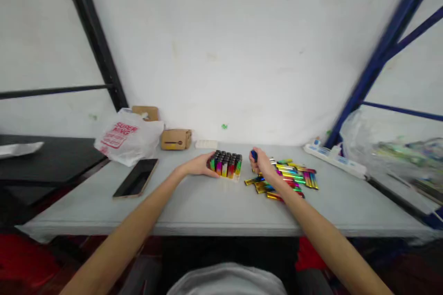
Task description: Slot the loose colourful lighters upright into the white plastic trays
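Note:
Upright lighters point(224, 166) with black tops and shiny coloured bodies stand packed in rows on a thin pale tray point(236, 178). My left hand point(202, 165) grips their left side, thumb in front and fingers partly hidden behind. To the right of the block, my right hand point(262, 163) is closed around a lighter point(254, 155), whose dark blue end pokes out at the top; the rest is hidden in my fingers. Just beyond and under that wrist lies a loose heap of metallic lighters point(290, 176) in gold, green, red and blue.
A phone point(136, 178) lies at left on the grey table point(221, 212). Behind it are a white plastic bag point(129, 136), a cardboard box point(176, 139) and a white block point(206, 144). A power strip point(335, 160) runs along the right. A wall closes off the back.

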Motion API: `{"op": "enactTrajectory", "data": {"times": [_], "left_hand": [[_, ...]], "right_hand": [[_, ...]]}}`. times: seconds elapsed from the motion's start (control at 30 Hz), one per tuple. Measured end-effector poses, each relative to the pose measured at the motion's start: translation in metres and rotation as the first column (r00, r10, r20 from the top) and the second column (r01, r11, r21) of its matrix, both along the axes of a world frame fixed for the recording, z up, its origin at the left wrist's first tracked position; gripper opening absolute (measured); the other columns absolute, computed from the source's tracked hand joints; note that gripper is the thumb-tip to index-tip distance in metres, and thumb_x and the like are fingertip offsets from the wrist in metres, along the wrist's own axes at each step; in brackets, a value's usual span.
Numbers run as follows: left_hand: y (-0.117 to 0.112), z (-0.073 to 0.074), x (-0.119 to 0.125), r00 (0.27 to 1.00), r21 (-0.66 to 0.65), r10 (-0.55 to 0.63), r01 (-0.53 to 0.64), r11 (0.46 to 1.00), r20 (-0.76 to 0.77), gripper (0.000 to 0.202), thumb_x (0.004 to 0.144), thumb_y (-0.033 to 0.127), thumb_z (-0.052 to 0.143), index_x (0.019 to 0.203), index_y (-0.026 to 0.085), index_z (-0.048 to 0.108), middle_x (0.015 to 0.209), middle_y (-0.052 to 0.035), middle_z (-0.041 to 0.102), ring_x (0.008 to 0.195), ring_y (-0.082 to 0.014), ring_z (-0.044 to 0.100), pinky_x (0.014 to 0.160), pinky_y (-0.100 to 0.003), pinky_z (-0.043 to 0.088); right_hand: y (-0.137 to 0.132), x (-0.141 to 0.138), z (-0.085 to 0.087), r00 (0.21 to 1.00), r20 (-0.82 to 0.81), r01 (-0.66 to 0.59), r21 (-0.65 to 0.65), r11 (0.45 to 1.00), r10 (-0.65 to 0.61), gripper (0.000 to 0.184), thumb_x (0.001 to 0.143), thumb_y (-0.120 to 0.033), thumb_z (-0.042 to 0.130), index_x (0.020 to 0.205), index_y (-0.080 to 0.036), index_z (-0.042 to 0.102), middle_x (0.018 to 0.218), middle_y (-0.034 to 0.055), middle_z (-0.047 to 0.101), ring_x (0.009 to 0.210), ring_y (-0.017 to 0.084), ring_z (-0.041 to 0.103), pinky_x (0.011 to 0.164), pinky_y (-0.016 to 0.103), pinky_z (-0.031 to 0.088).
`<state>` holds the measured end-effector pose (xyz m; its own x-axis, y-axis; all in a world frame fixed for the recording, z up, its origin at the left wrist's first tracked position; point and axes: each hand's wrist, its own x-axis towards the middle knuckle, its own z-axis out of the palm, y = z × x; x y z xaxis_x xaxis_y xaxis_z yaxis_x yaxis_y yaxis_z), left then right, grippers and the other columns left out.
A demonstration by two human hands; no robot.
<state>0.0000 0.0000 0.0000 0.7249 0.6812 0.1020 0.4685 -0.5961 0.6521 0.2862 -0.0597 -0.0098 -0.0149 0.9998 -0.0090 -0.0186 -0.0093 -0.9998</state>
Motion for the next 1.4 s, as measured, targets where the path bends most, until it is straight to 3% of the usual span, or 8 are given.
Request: {"op": "enactTrajectory", "data": {"times": [0.17, 0.3, 0.37, 0.43, 0.63, 0.9, 1.23, 1.4], "left_hand": [[-0.004, 0.004, 0.003, 1.0, -0.001, -0.007, 0.007, 1.0, 0.022, 0.09, 0.061, 0.055, 0.086, 0.136, 0.018, 0.051, 0.135, -0.0072, 0.062, 0.121, -0.0308, 0.058, 0.106, -0.039, 0.045], [-0.002, 0.003, 0.002, 0.999, -0.003, -0.028, 0.028, 1.0, 0.038, 0.09, 0.062, 0.054, 0.086, 0.137, 0.019, 0.051, 0.135, -0.0072, 0.062, 0.121, -0.03, 0.059, 0.105, -0.038, 0.046], [0.001, 0.0, 0.0, 0.997, -0.002, -0.044, 0.044, 0.999, 0.059, 0.089, 0.062, 0.053, 0.087, 0.136, 0.019, 0.052, 0.133, -0.0072, 0.063, 0.119, -0.0298, 0.059, 0.103, -0.037, 0.047], [0.003, -0.003, -0.002, 0.995, -0.001, -0.055, 0.056, 0.998, 0.078, 0.087, 0.062, 0.052, 0.087, 0.134, 0.018, 0.053, 0.132, -0.0075, 0.064, 0.117, -0.0297, 0.061, 0.101, -0.037, 0.048], [0.005, -0.005, -0.003, 0.994, -0.024, -0.063, 0.065, 0.998, 0.093, 0.084, 0.062, 0.051, 0.087, 0.132, 0.019, 0.053, 0.129, -0.0073, 0.065, 0.115, -0.0298, 0.062, 0.098, -0.038, 0.05], [0.006, -0.006, -0.004, 0.995, -0.02, -0.057, 0.059, 0.998, 0.086, 0.082, 0.062, 0.049, 0.087, 0.131, 0.019, 0.053, 0.129, -0.0067, 0.065, 0.115, -0.0292, 0.062, 0.099, -0.037, 0.05], [0.006, -0.006, -0.003, 0.995, -0.028, -0.051, 0.053, 0.998, 0.083, 0.085, 0.061, 0.052, 0.087, 0.132, 0.019, 0.053, 0.131, -0.0075, 0.064, 0.117, -0.0299, 0.061, 0.1, -0.038, 0.049], [0.008, -0.008, -0.004, 0.996, -0.003, -0.033, 0.034, 0.999, 0.084, 0.088, 0.06, 0.053, 0.087, 0.133, 0.019, 0.053, 0.132, -0.0078, 0.064, 0.118, -0.0301, 0.06, 0.101, -0.038, 0.049]], "right_hand": [[-0.004, 0.003, 0.004, 0.985, 0.15, -0.113, 0.213, 0.97, 0.082, 0.059, 0.091, -0.074, 0.031, 0.093, -0.021, 0.056, 0.054, -0.0073, 0.04, 0.041, 0.009, 0.034, 0.041, 0.022, 0.029], [-0.014, 0.004, 0.015, 0.814, 0.563, -0.192, 0.496, 0.847, -0.145, 0.045, 0.097, -0.061, 0.042, 0.094, -0.02, 0.061, 0.076, 0.0026, 0.063, 0.07, 0.017, 0.058, 0.068, 0.029, 0.047], [-0.018, 0.001, 0.02, 0.716, 0.637, -0.248, 0.614, 0.75, -0.285, 0.041, 0.095, -0.057, 0.05, 0.091, -0.019, 0.064, 0.09, 0.0079, 0.066, 0.088, 0.021, 0.061, 0.081, 0.033, 0.048], [-0.021, -0.003, 0.023, 0.66, 0.66, -0.272, 0.656, 0.704, -0.36, 0.039, 0.096, -0.054, 0.052, 0.088, -0.018, 0.065, 0.091, 0.0091, 0.067, 0.09, 0.022, 0.061, 0.084, 0.034, 0.047], [-0.026, -0.009, 0.021, 0.637, 0.747, -0.34, 0.493, 0.801, -0.189, 0.032, 0.098, -0.049, 0.053, 0.089, -0.02, 0.064, 0.071, 0.0014, 0.071, 0.062, 0.016, 0.063, 0.064, 0.026, 0.044], [-0.018, 0.0, 0.015, 0.549, 0.831, -0.448, 0.385, 0.807, -0.091, 0.034, 0.097, -0.052, 0.054, 0.086, -0.02, 0.06, 0.075, 0.004, 0.075, 0.063, 0.016, 0.067, 0.061, 0.025, 0.043], [-0.019, -0.012, 0.015, 0.382, 0.917, -0.477, 0.3, 0.826, -0.113, 0.043, 0.089, -0.059, 0.062, 0.078, -0.019, 0.068, 0.074, 0.0064, 0.074, 0.062, 0.018, 0.064, 0.06, 0.026, 0.041], [-0.026, 0.012, 0.029, 0.5, 0.865, -0.462, 0.224, 0.858, 0.044, 0.044, 0.089, -0.06, 0.06, 0.088, -0.018, 0.073, 0.082, 0.0054, 0.075, 0.073, 0.018, 0.067, 0.068, 0.026, 0.046]]}}
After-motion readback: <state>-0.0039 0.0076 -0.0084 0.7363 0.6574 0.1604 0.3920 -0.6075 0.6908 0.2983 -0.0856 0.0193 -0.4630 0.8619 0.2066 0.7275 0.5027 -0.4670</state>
